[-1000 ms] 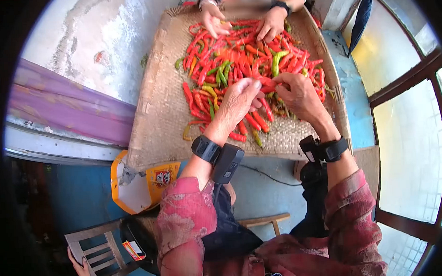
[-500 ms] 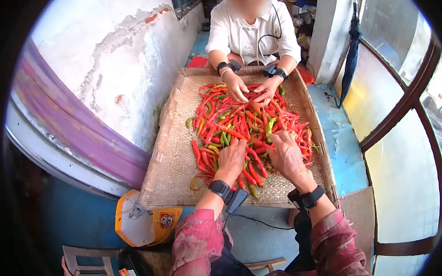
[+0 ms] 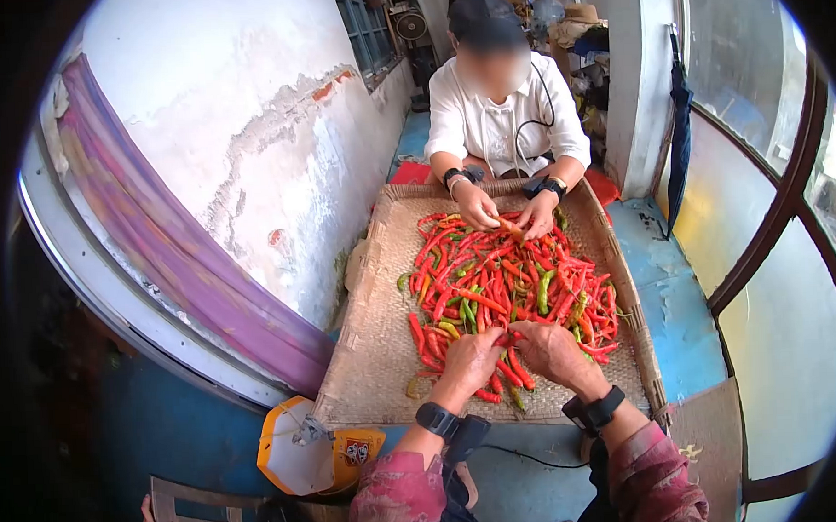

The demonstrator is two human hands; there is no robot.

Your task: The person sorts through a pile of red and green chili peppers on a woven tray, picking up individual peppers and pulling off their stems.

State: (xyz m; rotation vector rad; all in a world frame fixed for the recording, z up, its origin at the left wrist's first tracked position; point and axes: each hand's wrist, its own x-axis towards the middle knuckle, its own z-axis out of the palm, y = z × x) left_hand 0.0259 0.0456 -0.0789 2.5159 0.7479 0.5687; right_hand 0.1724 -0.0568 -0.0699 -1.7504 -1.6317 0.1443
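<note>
A heap of red chili peppers (image 3: pixel 479 300), with some green and yellowish ones among them, lies in a shallow woven tray (image 3: pixel 362 373). Over the near part of the heap, my left hand (image 3: pixel 469 362) is closed, its fingertips pinching at a red chili pepper (image 3: pixel 505 338). My right hand (image 3: pixel 558 355) comes in from the other side, fingers closed at the same pepper, so the two hands almost meet. My fingers hide most of that pepper. A bright green chili pepper (image 3: pixel 544 292) rests on the heap just beyond my right hand.
Across the tray a person in a white shirt (image 3: pixel 505 120) holds an orange-red pepper (image 3: pixel 509 226) in both hands. An orange-and-white container (image 3: pixel 300 449) stands below the tray's near left corner. A wooden chair (image 3: pixel 201 508) is at lower left, a folded umbrella (image 3: pixel 679 141) at right.
My hands have come together; the right has left the green pepper and moved toward the left. The person opposite now has a pepper lifted. The view has tilted up.
</note>
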